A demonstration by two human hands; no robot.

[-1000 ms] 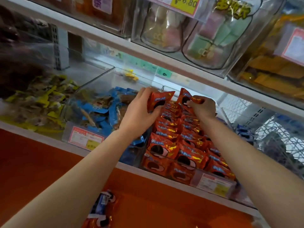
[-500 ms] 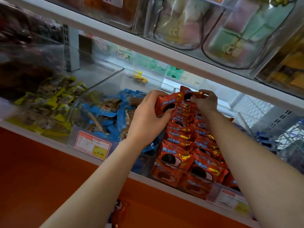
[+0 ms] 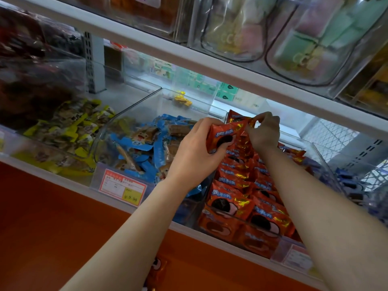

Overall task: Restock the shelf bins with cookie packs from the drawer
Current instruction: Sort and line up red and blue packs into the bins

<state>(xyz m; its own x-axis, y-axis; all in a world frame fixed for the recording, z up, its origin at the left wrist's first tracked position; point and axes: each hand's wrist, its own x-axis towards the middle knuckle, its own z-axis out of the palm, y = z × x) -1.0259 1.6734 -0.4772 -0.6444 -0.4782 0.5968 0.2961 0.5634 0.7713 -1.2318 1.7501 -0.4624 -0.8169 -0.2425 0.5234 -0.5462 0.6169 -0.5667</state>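
A clear shelf bin point(image 3: 283, 245) holds rows of red-orange cookie packs point(image 3: 235, 198) stacked front to back. My left hand point(image 3: 193, 152) grips one red cookie pack point(image 3: 223, 135) at the back of the rows, thumb across its face. My right hand point(image 3: 264, 129) pinches the foil top edge of a pack point(image 3: 237, 118) right beside it, at the rear of the bin. Both forearms reach up from below. Another red pack point(image 3: 158, 269) shows at the bottom edge, below the shelf.
Left of the cookie bin stands a clear bin of blue-wrapped snacks point(image 3: 142, 148) with a red price tag point(image 3: 122, 186). Farther left lie yellow-wrapped snacks point(image 3: 69, 127). A white shelf board point(image 3: 189, 57) with clear containers runs close overhead. An orange panel point(image 3: 52, 217) fronts the shelf below.
Both hands have come closer together at the back of the cookie rows. The left hand's pack has tilted toward the right hand, which now pinches a pack's top edge.
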